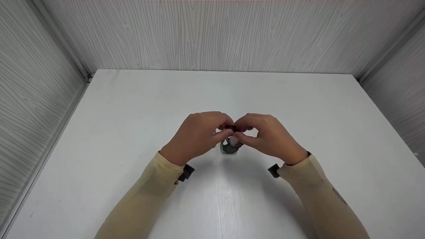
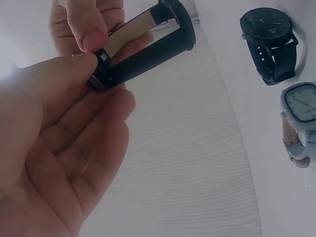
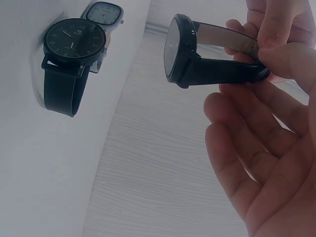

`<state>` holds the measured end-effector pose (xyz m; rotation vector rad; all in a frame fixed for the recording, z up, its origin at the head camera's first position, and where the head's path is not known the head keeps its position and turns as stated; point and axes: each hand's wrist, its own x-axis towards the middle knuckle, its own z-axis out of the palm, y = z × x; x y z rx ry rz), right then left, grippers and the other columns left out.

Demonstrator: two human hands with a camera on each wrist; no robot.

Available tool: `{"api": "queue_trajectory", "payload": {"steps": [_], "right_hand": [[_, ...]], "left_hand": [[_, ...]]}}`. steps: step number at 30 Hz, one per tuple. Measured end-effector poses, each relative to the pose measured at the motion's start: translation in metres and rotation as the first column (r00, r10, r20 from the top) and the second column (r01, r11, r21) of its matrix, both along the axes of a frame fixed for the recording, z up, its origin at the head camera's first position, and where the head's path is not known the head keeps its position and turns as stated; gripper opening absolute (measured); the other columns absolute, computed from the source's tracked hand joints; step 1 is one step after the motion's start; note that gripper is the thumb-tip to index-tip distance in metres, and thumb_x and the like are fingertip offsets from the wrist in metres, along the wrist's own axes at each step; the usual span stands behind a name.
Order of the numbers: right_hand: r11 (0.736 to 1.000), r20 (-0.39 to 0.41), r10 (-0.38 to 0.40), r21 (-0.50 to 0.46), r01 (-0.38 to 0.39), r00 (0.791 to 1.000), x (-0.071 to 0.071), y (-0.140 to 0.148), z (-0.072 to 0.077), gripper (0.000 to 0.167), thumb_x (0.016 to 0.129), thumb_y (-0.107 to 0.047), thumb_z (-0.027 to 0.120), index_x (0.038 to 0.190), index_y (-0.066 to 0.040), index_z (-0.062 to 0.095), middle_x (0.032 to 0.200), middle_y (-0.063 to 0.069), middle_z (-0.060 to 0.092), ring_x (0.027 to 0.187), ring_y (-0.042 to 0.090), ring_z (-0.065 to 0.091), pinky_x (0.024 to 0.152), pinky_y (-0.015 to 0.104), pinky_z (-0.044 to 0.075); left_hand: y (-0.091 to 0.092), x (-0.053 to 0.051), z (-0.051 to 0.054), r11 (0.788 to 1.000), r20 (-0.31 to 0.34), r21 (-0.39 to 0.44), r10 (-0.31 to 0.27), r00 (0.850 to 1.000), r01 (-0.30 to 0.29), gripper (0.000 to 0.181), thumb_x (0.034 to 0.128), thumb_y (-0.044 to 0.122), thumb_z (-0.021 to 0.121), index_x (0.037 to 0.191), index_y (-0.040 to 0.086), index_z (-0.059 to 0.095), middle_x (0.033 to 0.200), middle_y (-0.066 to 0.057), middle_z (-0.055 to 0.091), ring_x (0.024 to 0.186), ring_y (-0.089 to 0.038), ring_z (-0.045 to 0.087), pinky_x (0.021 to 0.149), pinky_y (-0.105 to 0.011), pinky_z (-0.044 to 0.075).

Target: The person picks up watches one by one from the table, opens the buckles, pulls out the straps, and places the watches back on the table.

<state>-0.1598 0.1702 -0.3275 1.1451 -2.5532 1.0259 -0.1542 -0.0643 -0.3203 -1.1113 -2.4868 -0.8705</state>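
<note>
2 watches (image 2: 267, 25) (image 2: 302, 102) stand near held watch (image 3: 219, 71).

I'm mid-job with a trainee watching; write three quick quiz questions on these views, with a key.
1. Where do the left hand and right hand pinch the black watch with a tan-lined strap? A) on its dial B) on its strap, away from the dial C) on its crown
2. True or false: the round black wristwatch with a dark dial lies on the white tabletop.
3. Fill in the shape: the pale blue-grey wristwatch has a ____ case.

Key: 1. B; 2. True; 3. rounded-square
</note>
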Motion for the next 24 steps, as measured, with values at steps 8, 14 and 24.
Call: {"api": "queue_trajectory", "payload": {"steps": [8,14,24], "right_hand": [[0.997,0.048,-0.044,-0.059,0.047,0.998,-0.0005,0.0018,0.0015,0.012,0.095,-0.021,0.077,0.106,-0.021,0.075,0.102,-0.018,0.071,0.096,0.004,0.065,0.089,0.037,0.055],[0.998,0.036,-0.026,-0.050,0.028,0.999,0.0011,0.0034,0.0018,0.015,0.095,-0.011,0.075,0.108,-0.019,0.075,0.101,-0.017,0.070,0.094,0.004,0.066,0.087,0.029,0.054],[1.000,-0.047,-0.007,-0.007,0.006,0.999,0.0010,0.0007,0.0034,0.015,0.094,-0.009,0.075,0.106,-0.018,0.075,0.096,-0.012,0.069,0.091,0.003,0.065,0.081,0.026,0.055]], "left_hand": [[-0.0014,-0.0019,0.0019,0.998,-0.013,0.053,0.028,1.000,-0.027,0.011,0.0986,0.020,0.072,0.107,0.014,0.074,0.099,0.007,0.074,0.086,-0.005,0.068,0.073,-0.024,0.053],[-0.0002,-0.0022,0.0009,0.999,-0.004,0.033,0.037,0.999,-0.037,0.018,0.0981,0.020,0.071,0.114,0.012,0.073,0.098,0.005,0.073,0.087,-0.008,0.066,0.073,-0.027,0.053],[0.0011,-0.0021,-0.0017,1.000,-0.051,0.005,0.024,0.998,-0.023,0.016,0.0955,0.023,0.077,0.110,0.017,0.076,0.099,0.008,0.073,0.089,-0.008,0.063,0.075,-0.025,0.052]]}}
